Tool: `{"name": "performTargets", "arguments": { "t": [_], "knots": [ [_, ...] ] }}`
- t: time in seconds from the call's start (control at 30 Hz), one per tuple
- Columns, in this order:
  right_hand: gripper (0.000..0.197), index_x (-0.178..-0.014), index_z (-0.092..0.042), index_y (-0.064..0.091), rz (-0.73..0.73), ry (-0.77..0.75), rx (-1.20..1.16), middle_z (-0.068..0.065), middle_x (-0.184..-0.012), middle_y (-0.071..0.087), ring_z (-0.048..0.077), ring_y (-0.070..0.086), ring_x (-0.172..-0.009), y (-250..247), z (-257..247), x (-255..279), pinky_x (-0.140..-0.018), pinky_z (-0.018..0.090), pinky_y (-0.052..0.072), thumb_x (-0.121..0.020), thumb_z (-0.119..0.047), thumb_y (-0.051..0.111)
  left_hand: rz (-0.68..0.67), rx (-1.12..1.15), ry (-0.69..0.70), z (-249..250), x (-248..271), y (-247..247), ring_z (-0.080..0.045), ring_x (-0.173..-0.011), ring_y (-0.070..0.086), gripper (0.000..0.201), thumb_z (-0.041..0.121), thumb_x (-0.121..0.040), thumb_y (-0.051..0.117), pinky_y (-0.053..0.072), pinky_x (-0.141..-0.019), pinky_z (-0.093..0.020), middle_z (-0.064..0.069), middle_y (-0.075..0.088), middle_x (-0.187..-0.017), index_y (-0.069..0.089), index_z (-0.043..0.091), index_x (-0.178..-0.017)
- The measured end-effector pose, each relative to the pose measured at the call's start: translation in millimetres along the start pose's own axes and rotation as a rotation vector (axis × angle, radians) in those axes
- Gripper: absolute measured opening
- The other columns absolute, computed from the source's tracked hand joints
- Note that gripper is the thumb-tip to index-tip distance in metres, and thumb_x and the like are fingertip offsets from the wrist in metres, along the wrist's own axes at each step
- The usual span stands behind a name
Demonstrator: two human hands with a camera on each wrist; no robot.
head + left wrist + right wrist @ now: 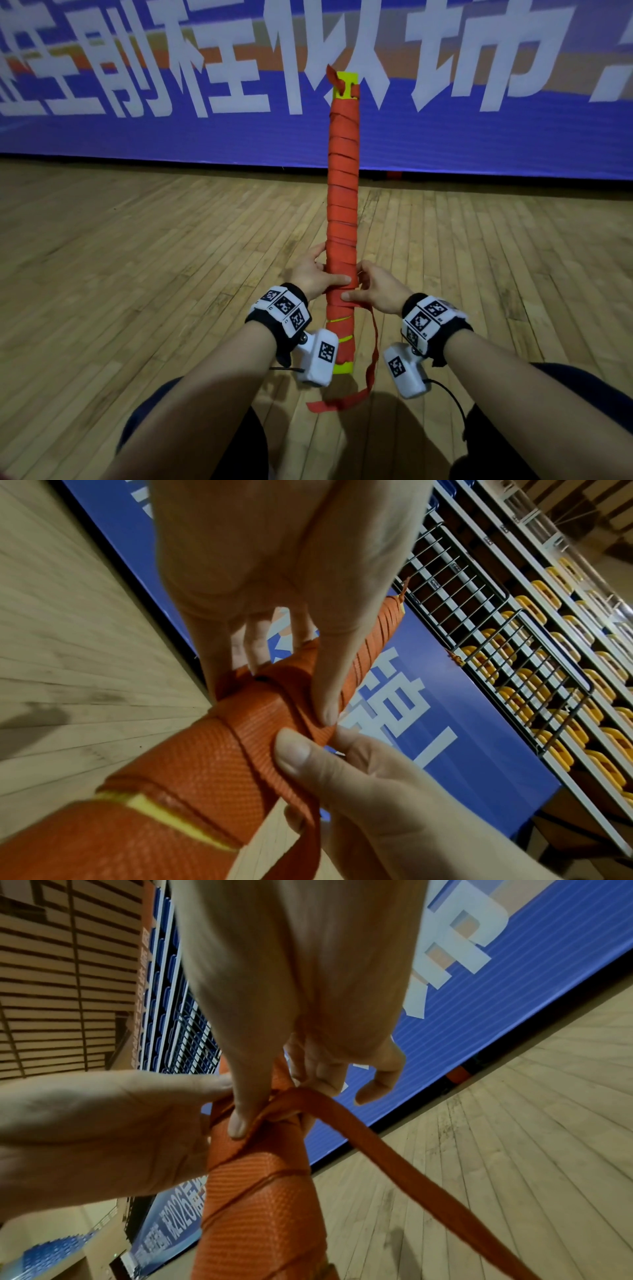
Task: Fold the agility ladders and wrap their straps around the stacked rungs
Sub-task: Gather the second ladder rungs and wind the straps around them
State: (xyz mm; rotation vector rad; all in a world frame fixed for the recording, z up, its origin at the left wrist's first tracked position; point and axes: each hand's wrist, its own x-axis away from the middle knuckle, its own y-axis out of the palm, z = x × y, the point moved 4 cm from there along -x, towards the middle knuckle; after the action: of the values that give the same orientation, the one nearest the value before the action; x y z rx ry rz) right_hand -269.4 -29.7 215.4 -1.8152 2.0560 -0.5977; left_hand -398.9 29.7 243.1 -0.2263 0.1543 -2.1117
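The folded ladder bundle (342,192) is a stack of yellow rungs wound nearly end to end in orange strap. I hold it in the air, pointing away from me, and its yellow ends show at the far tip (346,79) and the near end (342,368). My left hand (313,274) grips the bundle from the left, with its thumb (329,691) laid over the wraps. From the right, my right hand (371,291) pins the strap to the bundle under its thumb (240,1118), fingers curled round the side. The loose strap tail (373,346) hangs from that hand to the floor.
A wooden plank floor (137,257) spreads below. A blue banner (239,137) with white characters stands a short way ahead. My knees are at the bottom corners of the head view. Tiered yellow seats (534,685) behind a wire railing rise beyond the banner.
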Motion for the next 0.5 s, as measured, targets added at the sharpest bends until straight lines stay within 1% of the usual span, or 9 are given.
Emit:
{"name": "performTargets", "arguments": {
  "t": [0.1, 0.17, 0.23, 0.27, 0.33, 0.37, 0.4, 0.43, 0.5],
  "knots": [
    [0.047, -0.113, -0.008, 0.05, 0.017, -0.002, -0.006, 0.016, -0.106, 0.06, 0.021, 0.056, -0.082, -2.9, -0.2, -0.6, -0.077, 0.037, 0.048, -0.077, -0.021, 0.078, 0.031, 0.044, 0.004, 1.1, 0.8, -2.4, -0.016, -0.078, 0.062, 0.088, -0.004, -0.073, 0.077, 0.052, -0.07, -0.026, -0.004, 0.062, -0.086, 0.033, 0.016, -0.146],
    [0.047, -0.114, -0.011, 0.049, -0.036, 0.021, -0.026, 0.012, -0.101, 0.06, 0.019, 0.056, -0.083, -6.7, -1.3, -1.8, -0.079, 0.037, 0.048, -0.077, -0.017, 0.077, 0.032, 0.065, 0.002, 2.0, 1.8, -4.2, -0.015, -0.077, 0.062, 0.086, -0.004, -0.074, 0.076, 0.052, -0.07, -0.029, -0.004, 0.062, -0.086, 0.034, 0.014, -0.146],
    [0.05, -0.118, -0.01, 0.048, -0.138, 0.073, -0.021, 0.003, -0.09, 0.061, 0.015, 0.058, -0.081, -11.0, -0.3, -1.2, -0.08, 0.032, 0.048, -0.077, -0.012, 0.077, 0.02, 0.08, -0.007, 0.5, 1.1, -5.1, -0.022, -0.086, 0.063, 0.087, -0.002, -0.074, 0.077, 0.053, -0.08, -0.04, -0.01, 0.063, -0.096, 0.033, 0.015, -0.146],
    [0.047, -0.116, -0.009, 0.05, -0.18, 0.093, 0.003, 0.0, -0.084, 0.061, 0.012, 0.058, -0.078, -13.0, 0.9, -0.4, -0.078, 0.027, 0.047, -0.078, -0.011, 0.076, 0.014, 0.078, -0.014, -0.4, 1.3, -5.2, -0.025, -0.092, 0.063, 0.088, -0.001, -0.073, 0.078, 0.053, -0.085, -0.044, -0.013, 0.062, -0.102, 0.033, 0.016, -0.147],
    [0.028, -0.102, -0.01, 0.058, -0.214, 0.095, 0.088, -0.005, -0.076, 0.061, 0.007, 0.057, -0.073, -16.1, 1.1, 0.5, -0.072, 0.018, 0.045, -0.079, -0.011, 0.075, 0.009, 0.071, -0.022, -1.9, 1.4, -6.1, -0.027, -0.095, 0.062, 0.089, -0.001, -0.073, 0.078, 0.052, -0.088, -0.045, -0.014, 0.061, -0.104, 0.033, 0.017, -0.147],
    [0.018, -0.091, -0.013, 0.062, -0.208, 0.09, 0.13, -0.006, -0.073, 0.06, 0.005, 0.056, -0.071, -17.1, 0.5, 0.6, -0.07, 0.015, 0.043, -0.079, -0.012, 0.075, 0.008, 0.068, -0.021, -2.5, 1.3, -6.5, -0.026, -0.093, 0.062, 0.088, -0.001, -0.073, 0.078, 0.052, -0.087, -0.043, -0.011, 0.061, -0.1, 0.034, 0.017, -0.147],
    [0.011, -0.081, -0.017, 0.064, -0.191, 0.08, 0.158, -0.007, -0.07, 0.059, 0.004, 0.055, -0.069, -18.3, -1.3, 0.8, -0.067, 0.013, 0.042, -0.08, -0.013, 0.075, 0.006, 0.061, -0.019, -3.0, 1.2, -6.8, -0.024, -0.091, 0.061, 0.087, -0.002, -0.073, 0.077, 0.052, -0.085, -0.041, -0.008, 0.061, -0.095, 0.034, 0.017, -0.146],
    [0.014, -0.073, -0.02, 0.064, -0.167, 0.066, 0.171, -0.008, -0.068, 0.059, 0.003, 0.054, -0.067, -19.7, -2.8, 0.7, -0.066, 0.012, 0.041, -0.079, -0.014, 0.075, 0.004, 0.054, -0.016, -3.5, 1.1, -6.9, -0.022, -0.089, 0.061, 0.087, -0.003, -0.073, 0.077, 0.052, -0.083, -0.039, -0.005, 0.06, -0.09, 0.035, 0.017, -0.146],
    [0.021, -0.066, -0.024, 0.063, -0.126, 0.041, 0.167, -0.007, -0.068, 0.059, 0.003, 0.053, -0.067, -21.5, -5.3, -0.2, -0.066, 0.013, 0.042, -0.079, -0.015, 0.075, -0.002, 0.043, -0.009, -3.6, 2.2, -6.2, -0.015, -0.081, 0.061, 0.084, -0.004, -0.073, 0.076, 0.053, -0.077, -0.032, -0.001, 0.058, -0.085, 0.037, 0.015, -0.145]
  ]
}}
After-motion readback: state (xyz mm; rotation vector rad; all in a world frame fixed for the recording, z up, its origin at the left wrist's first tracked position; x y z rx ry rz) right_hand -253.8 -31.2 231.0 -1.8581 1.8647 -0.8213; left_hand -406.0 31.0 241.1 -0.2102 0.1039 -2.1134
